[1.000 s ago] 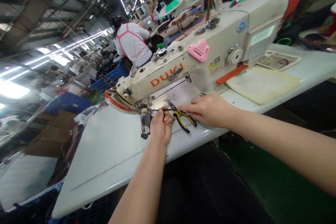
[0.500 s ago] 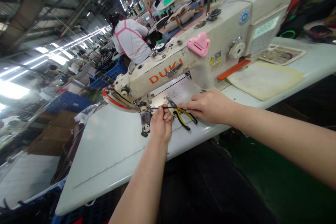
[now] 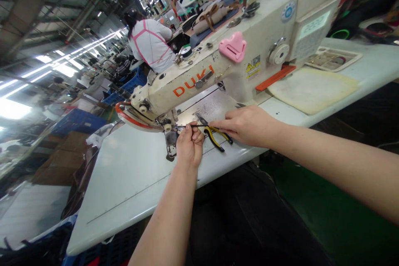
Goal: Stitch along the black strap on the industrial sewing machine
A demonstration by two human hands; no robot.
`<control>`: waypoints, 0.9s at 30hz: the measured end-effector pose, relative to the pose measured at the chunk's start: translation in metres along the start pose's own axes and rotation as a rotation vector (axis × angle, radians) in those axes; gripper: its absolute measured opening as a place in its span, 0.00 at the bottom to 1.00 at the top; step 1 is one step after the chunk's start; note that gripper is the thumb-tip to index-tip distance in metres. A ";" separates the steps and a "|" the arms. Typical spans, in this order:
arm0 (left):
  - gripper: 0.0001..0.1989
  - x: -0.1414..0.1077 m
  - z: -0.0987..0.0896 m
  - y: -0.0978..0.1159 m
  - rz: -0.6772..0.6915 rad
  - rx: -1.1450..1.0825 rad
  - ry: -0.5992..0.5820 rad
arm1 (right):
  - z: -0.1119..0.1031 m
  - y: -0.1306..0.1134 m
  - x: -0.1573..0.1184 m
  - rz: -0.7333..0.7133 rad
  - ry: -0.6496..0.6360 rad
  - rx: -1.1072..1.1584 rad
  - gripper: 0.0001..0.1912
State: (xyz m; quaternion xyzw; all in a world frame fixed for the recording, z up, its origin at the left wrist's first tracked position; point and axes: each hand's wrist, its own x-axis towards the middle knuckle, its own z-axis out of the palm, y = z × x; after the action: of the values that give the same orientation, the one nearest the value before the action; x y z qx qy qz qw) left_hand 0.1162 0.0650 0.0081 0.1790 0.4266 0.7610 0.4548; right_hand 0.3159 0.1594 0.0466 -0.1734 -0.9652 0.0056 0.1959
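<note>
Close to the needle end of a white sewing machine [image 3: 162, 95], my left hand [image 3: 190, 147] pinches a thin black rod [image 3: 200, 125]. The rod runs level from near the presser foot area to my right hand [image 3: 251, 126]. Closed fingers of that hand grip its other end; whether it is a screwdriver or another slim tool I cannot tell. Under the rod, pliers [image 3: 217, 144] with yellow-and-black handles lie on the machine bed, jaws toward the machine. The metal plate cover [image 3: 171, 141] beside my left hand looks dark and pulled out.
The white table [image 3: 124, 174] spreads left of the machine. A yellowish pad [image 3: 314, 91] and a parts tray [image 3: 335, 59] lie at the right. A pink holder [image 3: 233, 47] is fixed to the machine arm. Another person [image 3: 152, 43] sits beyond, back turned.
The view has shifted slightly, so the machine sits a little farther left and higher. Both hands keep nearly the same hold on the rod; the pliers have stayed put.
</note>
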 end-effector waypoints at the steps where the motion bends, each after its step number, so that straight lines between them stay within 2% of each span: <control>1: 0.10 0.000 0.000 0.000 0.000 0.000 0.001 | 0.000 0.000 0.000 -0.003 0.005 0.000 0.19; 10: 0.08 -0.001 -0.001 0.000 0.008 0.011 -0.004 | 0.000 0.002 0.000 -0.012 0.021 0.005 0.19; 21: 0.08 0.001 -0.004 0.000 0.022 0.034 -0.018 | -0.004 -0.001 0.004 0.095 -0.055 0.109 0.18; 27: 0.09 0.001 -0.003 0.000 0.013 0.021 -0.013 | -0.001 0.000 0.004 0.070 -0.041 0.067 0.18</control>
State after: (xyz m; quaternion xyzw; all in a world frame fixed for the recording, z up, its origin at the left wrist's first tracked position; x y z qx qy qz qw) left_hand 0.1136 0.0645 0.0065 0.1916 0.4302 0.7584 0.4506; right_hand 0.3132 0.1610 0.0494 -0.2005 -0.9615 0.0486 0.1815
